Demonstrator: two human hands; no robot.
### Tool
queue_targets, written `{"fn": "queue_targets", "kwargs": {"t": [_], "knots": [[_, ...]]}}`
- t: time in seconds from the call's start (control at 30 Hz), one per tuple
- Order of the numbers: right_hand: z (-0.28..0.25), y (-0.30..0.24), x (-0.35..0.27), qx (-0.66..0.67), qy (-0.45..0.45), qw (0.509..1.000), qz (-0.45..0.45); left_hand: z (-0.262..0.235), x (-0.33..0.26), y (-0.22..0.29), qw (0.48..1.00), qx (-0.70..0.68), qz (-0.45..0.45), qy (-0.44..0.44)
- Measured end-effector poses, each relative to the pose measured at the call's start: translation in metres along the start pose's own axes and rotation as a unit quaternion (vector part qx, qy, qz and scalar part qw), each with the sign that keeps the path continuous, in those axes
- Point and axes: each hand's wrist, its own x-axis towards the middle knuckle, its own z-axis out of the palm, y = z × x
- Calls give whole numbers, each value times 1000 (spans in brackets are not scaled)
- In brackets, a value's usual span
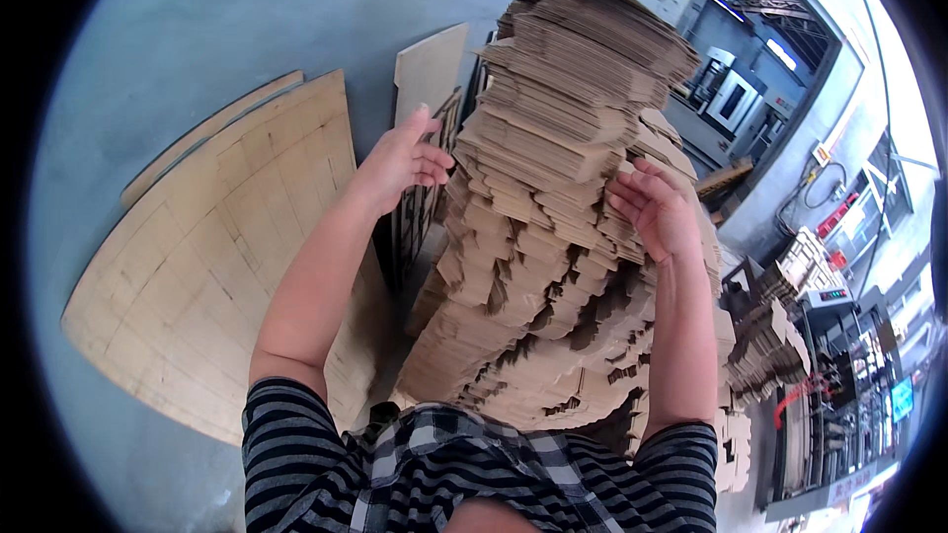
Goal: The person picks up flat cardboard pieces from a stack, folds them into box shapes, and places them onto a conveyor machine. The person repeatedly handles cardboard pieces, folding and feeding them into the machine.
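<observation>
A tall stack of flat die-cut brown cardboard sheets [583,89] rises in front of me, its layers uneven and jutting at different angles. To the left of the stack, my left hand [407,160] is raised, thumb up and fingers loosely bent, with nothing in it. My right hand [654,205] is at the stack's right side, its fingers slightly apart and pointing toward the sheet edges. Whether those fingertips touch the cardboard I cannot tell. Lower layers of cardboard [474,336] spread toward my body, with dark gaps between them.
Large wooden boards [237,237] lean on the grey wall at the left, and a narrower board [430,69] stands behind my left hand. A machine [829,385] and another cardboard pile [768,350] are at the right. Beyond a wide opening stands a white machine [733,99].
</observation>
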Motion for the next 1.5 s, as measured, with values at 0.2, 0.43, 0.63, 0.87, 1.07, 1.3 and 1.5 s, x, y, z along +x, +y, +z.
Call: {"fn": "queue_targets", "kwargs": {"t": [0.2,0.43,0.63,0.87,1.07,1.3,1.5], "knots": [[39,-2,8,-58,96,994,1,-4,26,3,992,-36,26,-117],[41,-4,14,-98,49,994,28,-7,30,10,983,-117,9,-141],[47,-8,15,-91,71,993,34,-1,29,15,969,-198,40,-145],[65,-2,17,28,96,995,6,6,32,16,955,-255,64,-136],[60,-5,19,144,118,982,-40,30,19,22,951,-251,91,-159],[29,-6,27,99,171,980,36,9,36,15,957,-50,81,-273],[30,-3,20,74,159,984,20,-35,138,-14,988,-124,87,-32]]}}
